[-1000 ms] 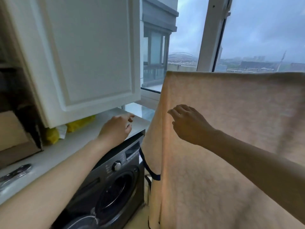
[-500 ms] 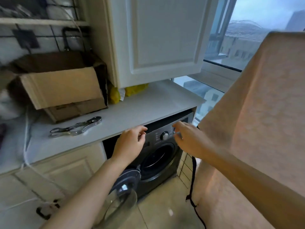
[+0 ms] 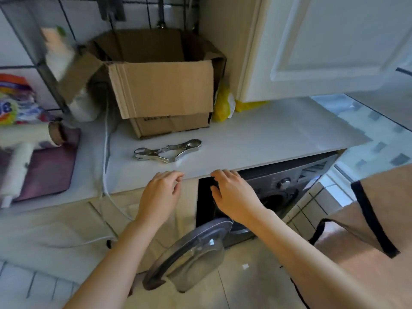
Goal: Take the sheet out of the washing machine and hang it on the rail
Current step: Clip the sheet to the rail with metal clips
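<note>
While the left hand (image 3: 159,197) hovers loosely curled and empty at the tabletop (image 3: 256,139) edge, the right hand (image 3: 234,195) is relaxed, fingers apart, also empty; sheet (image 3: 379,219) hangs far right, outside the washing machine (image 3: 278,188); likely soft, limp, light; best gripped along an edge.

Clips (image 3: 167,150) on counter (image 3: 256,139), before box (image 3: 165,90)

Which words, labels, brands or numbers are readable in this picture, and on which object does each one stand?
No text reads for certain.
Colourful packet at the left edge: big blue characters, perhaps "8", blurred and cut off.
Cardboard box, lower front: one dark printed line, too blurred to read.
Washing machine panel: marks beside the dial, too small to read.
</note>
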Demonstrator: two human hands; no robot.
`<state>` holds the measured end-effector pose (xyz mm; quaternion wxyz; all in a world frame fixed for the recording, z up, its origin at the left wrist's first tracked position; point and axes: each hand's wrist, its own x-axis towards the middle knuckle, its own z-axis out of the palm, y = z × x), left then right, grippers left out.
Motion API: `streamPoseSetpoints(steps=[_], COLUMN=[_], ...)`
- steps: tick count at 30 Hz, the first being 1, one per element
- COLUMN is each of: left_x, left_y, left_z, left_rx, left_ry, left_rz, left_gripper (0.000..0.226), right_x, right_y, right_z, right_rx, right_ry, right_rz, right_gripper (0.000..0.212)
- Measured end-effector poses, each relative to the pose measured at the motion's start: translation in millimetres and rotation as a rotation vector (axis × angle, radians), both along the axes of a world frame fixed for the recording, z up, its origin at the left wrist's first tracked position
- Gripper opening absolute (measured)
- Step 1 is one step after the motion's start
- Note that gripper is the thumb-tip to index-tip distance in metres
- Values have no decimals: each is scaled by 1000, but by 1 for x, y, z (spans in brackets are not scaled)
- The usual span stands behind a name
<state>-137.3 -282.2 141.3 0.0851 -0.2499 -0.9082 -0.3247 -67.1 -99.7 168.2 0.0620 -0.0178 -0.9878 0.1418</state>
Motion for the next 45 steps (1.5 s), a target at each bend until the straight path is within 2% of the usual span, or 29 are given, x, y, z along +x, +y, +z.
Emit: streamPoseSetpoints(steps=[8, 13, 20, 24, 28, 34, 41, 45], left_x=[-39, -78, -123, -131, -135, -135, -136, -135], left_y=[-13, -14, -11, -7, -3, 0, 6, 8], left_z=[-14, -20, -24, -25, -23, -22, -22, -21], left_rx=[18, -122, -267, -297, -336, -371, -345, -144], left_ry=[-37, -31, -78, -116, -108, -187, -187, -175], left_rz=[108, 136, 116, 154, 225, 294, 314, 313], left_gripper=[34, 51, 65, 66, 63, 72, 65, 60], right_x=[-76, -127, -172, -186, -196, -200, -195, -185], right_y=[-22, -10, -3, -6, -11, -14, -5, 6], right_z=[-16, -28, -37, -39, -40, -40, -32, -23], right_rx=[-21, 52, 63, 93, 134, 218, 75, -156], right_ry=[-5, 4, -119, -147, -141, -151, -203, -55], right_rz=[148, 130, 232, 285, 241, 247, 246, 206], right_gripper=[45, 55, 72, 70, 64, 58, 58, 66])
